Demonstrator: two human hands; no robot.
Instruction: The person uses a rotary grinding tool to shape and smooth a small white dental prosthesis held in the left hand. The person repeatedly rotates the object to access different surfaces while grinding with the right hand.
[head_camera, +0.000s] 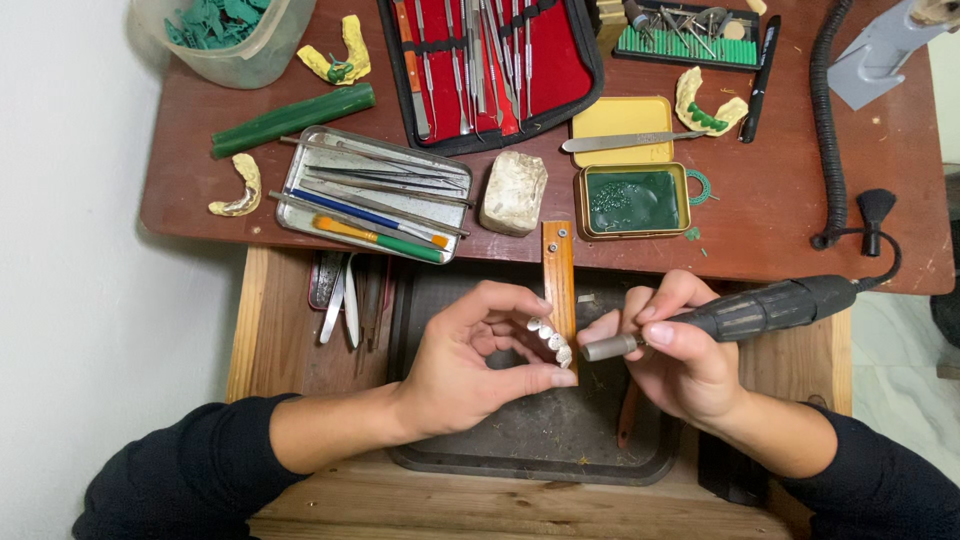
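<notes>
My left hand (470, 355) pinches a small curved row of silvery metal teeth (552, 340) between thumb and fingers, resting it against a narrow wooden peg (558, 270) that sticks out from the bench. My right hand (675, 365) grips a black rotary handpiece (760, 308) like a pen. Its grey metal nose (605, 347) points left, right beside the metal teeth. A black cord (885, 262) leads from the handpiece up to the bench.
A dark tray (540, 440) lies in the open drawer under my hands. On the brown bench sit a metal tray of tweezers (370, 195), a red instrument case (490, 60), a tin of green wax (632, 200), yellow dental casts (708, 105), and a stone block (514, 192).
</notes>
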